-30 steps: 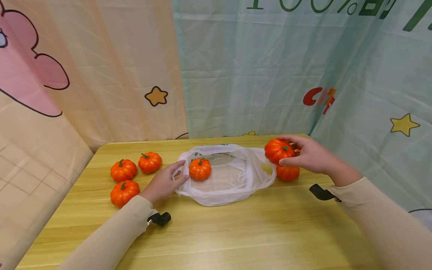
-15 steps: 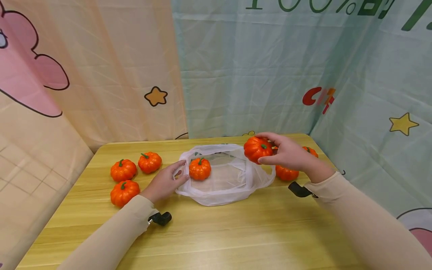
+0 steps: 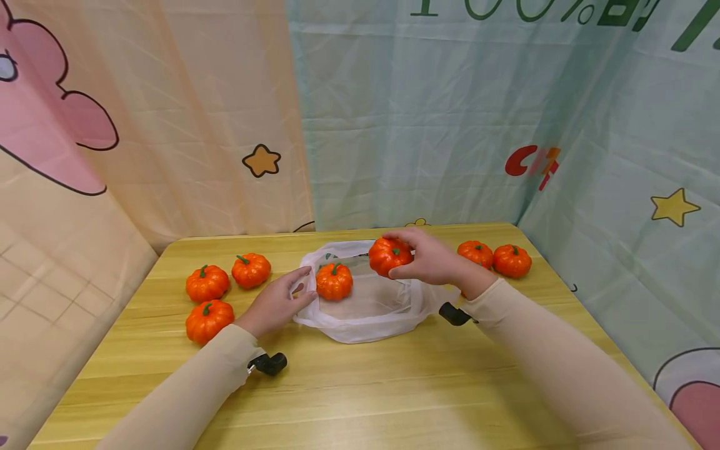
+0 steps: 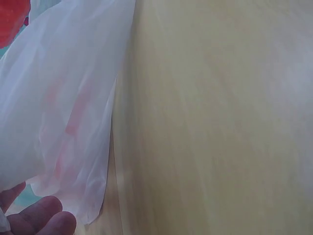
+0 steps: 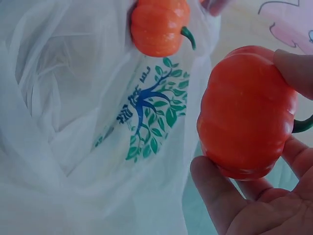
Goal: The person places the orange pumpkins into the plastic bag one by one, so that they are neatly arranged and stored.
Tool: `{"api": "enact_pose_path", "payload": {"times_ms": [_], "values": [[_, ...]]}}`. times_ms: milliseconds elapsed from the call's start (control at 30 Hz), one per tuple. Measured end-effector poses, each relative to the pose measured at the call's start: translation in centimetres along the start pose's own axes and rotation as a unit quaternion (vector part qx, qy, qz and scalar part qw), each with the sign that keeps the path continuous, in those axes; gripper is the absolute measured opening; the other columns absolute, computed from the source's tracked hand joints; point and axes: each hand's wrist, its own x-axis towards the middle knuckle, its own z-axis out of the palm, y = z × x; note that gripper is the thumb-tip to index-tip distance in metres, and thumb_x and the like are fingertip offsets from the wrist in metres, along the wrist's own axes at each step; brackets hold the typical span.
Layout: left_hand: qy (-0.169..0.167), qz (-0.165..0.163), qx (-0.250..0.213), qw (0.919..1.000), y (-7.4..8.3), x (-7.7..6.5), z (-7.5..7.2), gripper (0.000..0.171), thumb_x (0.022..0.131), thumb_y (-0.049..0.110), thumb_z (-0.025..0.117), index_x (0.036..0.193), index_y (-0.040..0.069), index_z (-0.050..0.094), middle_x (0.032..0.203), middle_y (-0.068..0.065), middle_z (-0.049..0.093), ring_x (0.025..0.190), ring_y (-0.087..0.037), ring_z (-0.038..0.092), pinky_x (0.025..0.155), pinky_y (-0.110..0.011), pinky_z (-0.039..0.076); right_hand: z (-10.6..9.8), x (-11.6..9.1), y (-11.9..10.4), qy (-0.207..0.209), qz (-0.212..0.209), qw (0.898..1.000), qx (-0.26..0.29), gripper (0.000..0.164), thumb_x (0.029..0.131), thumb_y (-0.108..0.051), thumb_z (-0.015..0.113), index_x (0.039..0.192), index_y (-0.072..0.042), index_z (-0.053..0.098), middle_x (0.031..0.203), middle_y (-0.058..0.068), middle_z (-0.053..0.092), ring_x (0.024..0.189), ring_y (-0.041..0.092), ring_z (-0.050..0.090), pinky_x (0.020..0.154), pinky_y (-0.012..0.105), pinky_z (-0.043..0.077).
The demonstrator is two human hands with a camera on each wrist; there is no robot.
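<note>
A small orange toy pumpkin (image 3: 388,256) is gripped between the thumb and fingers of my right hand (image 3: 430,257), over the opening of a white plastic bag (image 3: 360,332). In the right wrist view this pumpkin (image 5: 244,112) shows its green stem turned toward the palm. Another pumpkin (image 3: 334,282) sits inside the bag at its left end. My left hand (image 3: 274,305) holds the bag's left side by the handle, thumb and fingers at the rim. The left wrist view shows those fingers (image 4: 39,215) partly, against the thin plastic.
Left of the bag lie three more pumpkins (image 3: 207,284) on the wooden table (image 3: 360,400). To the right, two pumpkins (image 3: 512,260) stand near the back corner, and another is mostly hidden behind my right wrist. Printed curtains (image 3: 405,125) hang around the table.
My right hand has carried its pumpkin leftward from beside the right-hand pumpkins to over the bag, uncovering those at the back right. The left hand and the bag have stayed put.
</note>
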Motion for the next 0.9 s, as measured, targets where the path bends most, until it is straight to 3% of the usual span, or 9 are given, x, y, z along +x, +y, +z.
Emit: {"api": "enact_pose_path", "payload": {"times_ms": [400,700,900], "values": [[-0.002,0.007,-0.007,1.0,0.2,0.0,0.1,0.069,0.103,0.029,0.068,0.162,0.007,0.04,0.166,-0.02,0.042,0.14,-0.04,0.058,0.116,-0.053,0.047,3.3,2.9,0.7,-0.021,0.046,0.998,-0.036,0.079,0.09,-0.021,0.082,0.16,-0.015,0.046,0.152,0.014,0.055,0.132,0.035,0.054,0.108,0.049,0.056],[-0.002,0.011,-0.012,0.9999,0.1,0.2,0.3,0.068,0.103,0.029,0.069,0.161,0.006,0.041,0.166,-0.018,0.043,0.14,-0.04,0.058,0.116,-0.053,0.048,5.0,3.7,1.2,-0.01,0.101,0.993,-0.054,0.079,0.089,-0.024,0.082,0.16,-0.023,0.047,0.159,0.022,0.039,0.131,0.038,0.055,0.111,0.052,0.053],[-0.003,0.008,-0.009,0.9999,0.3,0.1,0.3,0.068,0.103,0.029,0.068,0.161,0.007,0.041,0.166,-0.018,0.043,0.14,-0.04,0.058,0.116,-0.054,0.047,5.9,4.2,1.4,-0.016,0.128,0.991,-0.045,0.078,0.089,-0.021,0.081,0.159,-0.023,0.048,0.154,0.021,0.04,0.127,0.035,0.056,0.11,0.048,0.055]]}}
